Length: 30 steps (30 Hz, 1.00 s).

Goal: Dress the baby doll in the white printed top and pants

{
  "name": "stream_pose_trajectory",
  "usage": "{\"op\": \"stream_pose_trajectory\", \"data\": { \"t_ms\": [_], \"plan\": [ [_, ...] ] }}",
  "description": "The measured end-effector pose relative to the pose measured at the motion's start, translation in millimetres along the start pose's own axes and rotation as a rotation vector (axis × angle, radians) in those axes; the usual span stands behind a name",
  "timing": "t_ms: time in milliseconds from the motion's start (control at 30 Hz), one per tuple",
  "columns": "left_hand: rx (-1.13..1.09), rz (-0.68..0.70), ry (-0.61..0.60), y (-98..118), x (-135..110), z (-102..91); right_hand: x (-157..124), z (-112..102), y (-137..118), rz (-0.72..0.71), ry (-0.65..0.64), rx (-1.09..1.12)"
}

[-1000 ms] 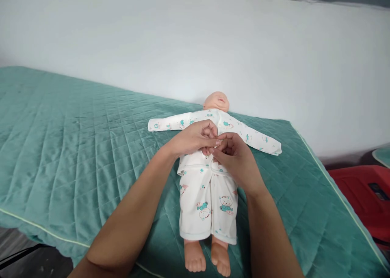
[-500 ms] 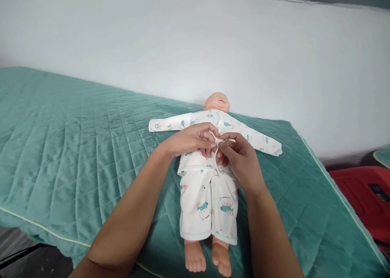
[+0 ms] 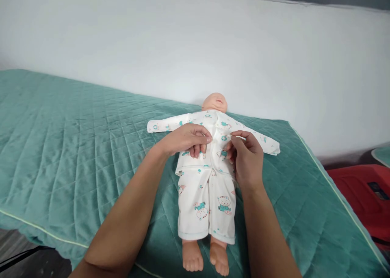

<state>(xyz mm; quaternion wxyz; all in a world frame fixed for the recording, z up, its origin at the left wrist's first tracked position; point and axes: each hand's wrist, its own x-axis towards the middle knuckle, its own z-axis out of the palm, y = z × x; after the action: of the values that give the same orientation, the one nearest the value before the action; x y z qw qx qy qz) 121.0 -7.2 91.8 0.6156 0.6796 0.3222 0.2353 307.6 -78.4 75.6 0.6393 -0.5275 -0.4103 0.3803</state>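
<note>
A baby doll (image 3: 215, 102) lies on its back, dressed in a white baby shirt (image 3: 195, 162) and matching baby trousers (image 3: 195, 207) with green and pink animal prints. Its sleeves are spread wide and its bare feet point toward me. My left hand (image 3: 195, 140) is closed at the middle of the chest, thumb and forefinger pinching the shirt close to its front edge. Over the right side of the chest, my right hand (image 3: 247, 156) holds thumb and forefinger together, its other fingers curled; whatever lies between those fingertips is too small to make out.
The doll rests on a green quilted bedcover (image 3: 91, 148) with a pale piped edge. A white wall (image 3: 183, 46) rises behind it. Beyond the right edge stands a red plastic object (image 3: 362, 192), perhaps a stool or chair.
My right hand has moved right, away from my left, which shifted slightly left. The shirt's front edge, earlier raised between both hands, now lies flatter along the chest.
</note>
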Motion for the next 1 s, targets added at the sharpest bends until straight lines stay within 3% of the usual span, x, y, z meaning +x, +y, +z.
{"op": "stream_pose_trajectory", "data": {
  "t_ms": [400, 800, 1000],
  "plan": [
    [-0.048, 0.07, -0.004, 1.1, -2.9, -0.1, 0.1, 1.2, 1.3, -0.022, -0.025, -0.014],
    [0.014, -0.032, 0.069, 11.5, -2.2, 8.9, -0.7, 1.7, 3.2, -0.03, -0.034, -0.058],
    [0.066, -0.022, 0.031, 10.2, -2.3, 6.3, -1.1, 1.9, 3.6, -0.033, -0.043, -0.058]
  ]
}}
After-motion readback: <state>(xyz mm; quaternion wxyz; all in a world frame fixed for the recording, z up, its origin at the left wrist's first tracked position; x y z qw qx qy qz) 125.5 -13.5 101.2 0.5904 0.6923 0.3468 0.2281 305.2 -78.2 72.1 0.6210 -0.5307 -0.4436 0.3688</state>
